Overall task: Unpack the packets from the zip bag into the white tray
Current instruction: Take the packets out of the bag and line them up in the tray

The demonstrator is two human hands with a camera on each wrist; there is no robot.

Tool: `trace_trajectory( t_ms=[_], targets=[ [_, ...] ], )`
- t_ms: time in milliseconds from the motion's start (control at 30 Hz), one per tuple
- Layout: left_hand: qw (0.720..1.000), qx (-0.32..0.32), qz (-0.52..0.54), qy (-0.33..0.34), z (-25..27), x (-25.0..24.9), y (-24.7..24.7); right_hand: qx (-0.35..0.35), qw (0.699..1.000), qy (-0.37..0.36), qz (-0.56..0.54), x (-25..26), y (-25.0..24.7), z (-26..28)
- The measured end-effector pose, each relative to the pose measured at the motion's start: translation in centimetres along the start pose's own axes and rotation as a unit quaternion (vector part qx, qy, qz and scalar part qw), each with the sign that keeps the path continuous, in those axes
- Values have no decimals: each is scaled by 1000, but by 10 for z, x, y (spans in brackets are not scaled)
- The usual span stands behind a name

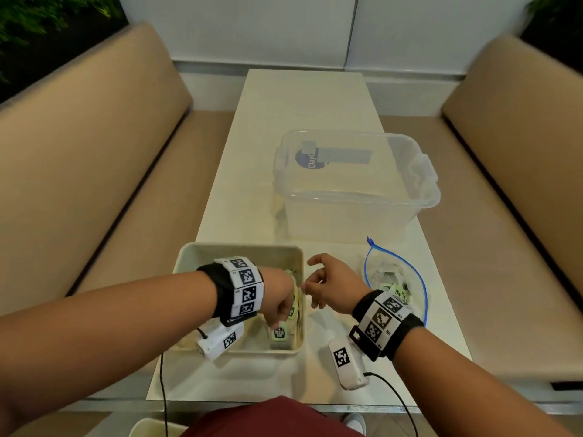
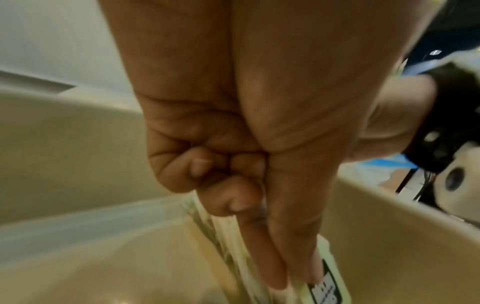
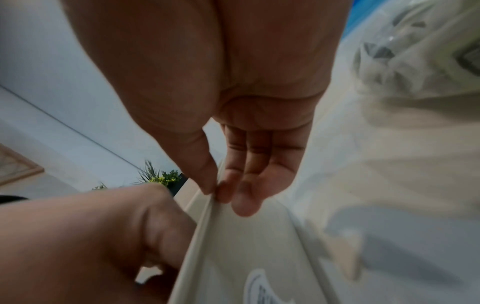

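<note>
The white tray [image 1: 189, 257] stands on the table's near left part. My left hand [image 1: 280, 310] reaches down into its right side; thumb and forefinger [image 2: 285, 277] pinch a stack of pale green packets [image 2: 330, 288] standing against the tray wall [image 2: 389, 216]. More packets [image 1: 279, 334] lie in the tray below it. My right hand [image 1: 310, 291] is at the tray's right rim, where thumb and forefinger [image 3: 218, 191] pinch the rim [image 3: 233, 257]. The clear zip bag [image 1: 383, 272] with a blue zipper lies to the right behind my right wrist, with packets [image 1: 396, 290] inside.
A clear plastic box [image 1: 356, 184] stands on the table beyond the tray and bag. Tan benches [image 1: 79, 184] run along both sides of the narrow white table [image 1: 303, 105]. Another white container [image 1: 151, 428] shows at the bottom edge.
</note>
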State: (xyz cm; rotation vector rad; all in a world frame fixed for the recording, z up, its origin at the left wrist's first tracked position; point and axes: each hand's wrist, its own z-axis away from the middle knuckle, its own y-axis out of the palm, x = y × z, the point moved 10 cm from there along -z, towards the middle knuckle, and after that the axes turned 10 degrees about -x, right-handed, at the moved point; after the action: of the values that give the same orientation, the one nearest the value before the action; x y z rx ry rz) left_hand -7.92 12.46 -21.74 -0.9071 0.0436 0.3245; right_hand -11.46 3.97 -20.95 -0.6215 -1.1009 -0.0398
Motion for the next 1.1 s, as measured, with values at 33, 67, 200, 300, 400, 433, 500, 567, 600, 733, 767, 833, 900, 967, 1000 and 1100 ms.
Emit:
trace_trajectory(
  t_ms=[33,67,200,300,400,433,500,567,600,733,767,833,900,967,1000,1100],
  targets=[
    [1000,8,0,0,-6,0,6,4,1000,6,-12,-1,1,1],
    [1000,11,-2,-1,-12,1,9,7,1000,10,-23,-1,1,1],
    [999,18,-24,-24,-27,2,13,15,998,23,-57,-2,3,2],
    [999,21,-27,-32,-31,4,14,15,997,28,-64,-2,3,4],
    [999,6,-28,-43,-31,9,10,11,999,24,-47,0,1,7],
    [998,-1,-25,-53,-30,11,6,9,999,21,-38,2,-1,8],
    [996,-18,-29,-80,-24,19,-8,3,1000,9,-27,6,-9,11],
    [992,-70,-28,-99,-17,25,-35,-15,1000,-9,-25,12,-27,15],
    [990,-102,-21,-100,-12,25,-52,-30,999,-18,-28,14,-39,17],
    [977,-199,36,-70,0,-4,-108,-115,990,-75,29,15,-104,22],
    [972,-220,57,-53,-2,-19,-118,-144,983,-94,70,14,-122,23],
    [963,-250,99,-13,-11,-52,-129,-179,964,-113,160,6,-150,26],
    [958,-259,125,13,-26,-80,-130,-170,943,-109,265,-12,-163,27],
    [952,-269,144,21,-42,-101,-128,-150,929,-88,327,-34,-168,30],
    [948,-279,153,22,-49,-109,-128,-141,929,-78,334,-43,-169,31],
    [944,-284,166,-10,-68,-119,-117,-86,942,-42,322,-68,-168,35]
  ],
)
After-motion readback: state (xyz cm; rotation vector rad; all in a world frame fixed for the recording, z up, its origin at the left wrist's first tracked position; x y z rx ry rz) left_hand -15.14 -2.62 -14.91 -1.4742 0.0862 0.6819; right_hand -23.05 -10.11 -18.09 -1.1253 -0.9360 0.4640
